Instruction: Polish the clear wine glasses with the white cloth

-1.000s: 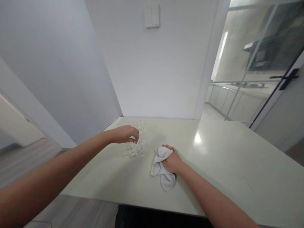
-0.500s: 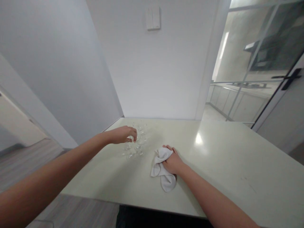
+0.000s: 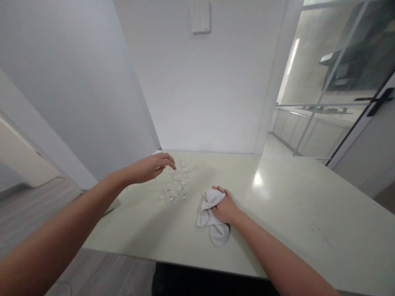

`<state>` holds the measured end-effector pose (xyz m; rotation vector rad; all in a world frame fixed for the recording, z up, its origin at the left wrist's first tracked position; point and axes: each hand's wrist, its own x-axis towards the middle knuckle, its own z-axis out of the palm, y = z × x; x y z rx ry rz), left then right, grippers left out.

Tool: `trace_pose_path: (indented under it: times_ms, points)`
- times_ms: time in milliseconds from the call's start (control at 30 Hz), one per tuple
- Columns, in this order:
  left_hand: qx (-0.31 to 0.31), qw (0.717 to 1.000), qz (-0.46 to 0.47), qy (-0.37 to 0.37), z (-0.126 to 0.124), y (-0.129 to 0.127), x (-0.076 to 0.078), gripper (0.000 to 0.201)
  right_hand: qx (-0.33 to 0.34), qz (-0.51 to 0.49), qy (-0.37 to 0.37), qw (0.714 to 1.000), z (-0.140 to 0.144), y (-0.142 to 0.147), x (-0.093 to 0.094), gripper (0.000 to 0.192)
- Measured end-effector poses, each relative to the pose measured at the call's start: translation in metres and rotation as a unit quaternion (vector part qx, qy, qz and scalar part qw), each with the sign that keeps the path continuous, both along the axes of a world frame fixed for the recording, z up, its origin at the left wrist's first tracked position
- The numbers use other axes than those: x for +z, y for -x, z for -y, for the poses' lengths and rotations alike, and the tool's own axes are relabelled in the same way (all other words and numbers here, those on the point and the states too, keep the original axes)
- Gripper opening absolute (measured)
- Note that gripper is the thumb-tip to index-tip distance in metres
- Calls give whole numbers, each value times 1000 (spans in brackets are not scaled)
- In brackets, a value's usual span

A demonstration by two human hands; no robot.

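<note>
Several clear glasses (image 3: 180,186) stand bunched together on the left part of the pale table; their exact shapes are hard to make out. My left hand (image 3: 154,166) hovers above their far left side, its fingers apart and nothing visible in them. A crumpled white cloth (image 3: 212,216) lies on the tabletop to the right of the glasses. Over its right side rests my right hand (image 3: 226,209), pressing and gripping the cloth, with the fingertips reaching past its far edge.
The pale glossy table (image 3: 296,213) meets a white wall (image 3: 210,102) at its far edge. A white switch box (image 3: 200,16) is on that wall. On the right are a glass partition and a door with a black handle (image 3: 381,100).
My left hand has risen and drawn slightly left, away from the glasses, and its curled fingers have straightened. My right hand and the cloth have hardly moved.
</note>
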<state>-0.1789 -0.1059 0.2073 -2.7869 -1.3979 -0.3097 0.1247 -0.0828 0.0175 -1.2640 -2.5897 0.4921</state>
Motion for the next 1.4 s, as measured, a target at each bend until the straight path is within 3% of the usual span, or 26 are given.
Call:
trace_pose_path:
  times_ms: [67, 167, 233, 333, 400, 467, 867, 1400]
  points:
    - [24, 993, 80, -85, 15, -14, -7, 24, -2, 3, 0, 1000, 0, 0, 0, 58]
    - [84, 956, 227, -166, 34, -52, -43, 16, -1, 5, 3, 1000, 0, 1, 2, 60]
    - [76, 947, 279, -140, 38, -83, -80, 17, -2, 1, -3, 1000, 1, 1, 3, 60]
    - [37, 959, 273, -61, 30, -124, -132, 16, 10, 10, -21, 1000, 0, -1, 3, 57]
    - [0, 975, 223, -16, 22, -140, -155, 15, 28, 35, -29, 999, -1, -2, 2, 56]
    - [-23, 981, 192, 7, 17, -145, -167, 15, 40, 57, -35, 997, -2, -3, 1, 57]
    - [5, 954, 280, 110, 10, -139, -177, 11, 26, 47, -24, 998, -3, -2, 4, 57]
    - [6, 949, 291, 119, 11, -139, -176, 13, 32, 44, -41, 998, -5, -4, -2, 58]
